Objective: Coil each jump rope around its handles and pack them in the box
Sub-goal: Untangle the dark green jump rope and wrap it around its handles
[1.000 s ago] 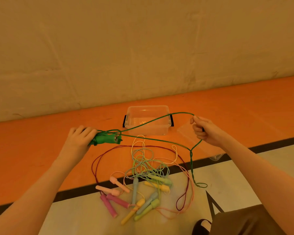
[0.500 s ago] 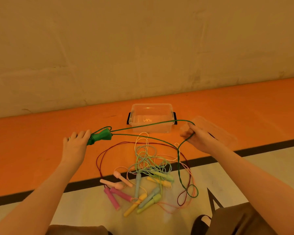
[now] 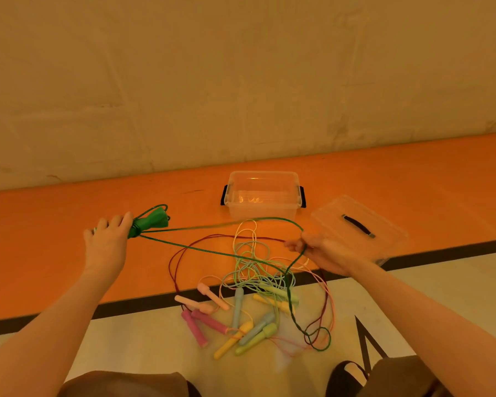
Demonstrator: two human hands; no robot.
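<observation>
Fingers of the left hand [image 3: 106, 247] curl around the green handles [image 3: 151, 223], wound with a few turns of green cord [image 3: 212, 252]; the right hand [image 3: 324, 252] pinches that cord, whose twisted end trails onto the pile of pastel jump ropes [image 3: 241, 308]. Behind them the clear plastic box [image 3: 262, 196] holds nothing, its lid [image 3: 355, 224] beside it.

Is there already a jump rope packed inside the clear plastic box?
No, the clear plastic box by the wall looks empty, with nothing showing through its walls.

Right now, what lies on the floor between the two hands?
Head view: taut green rope strands span from left hand to right hand; beneath, dark red rope and pastel rope loops.
</observation>
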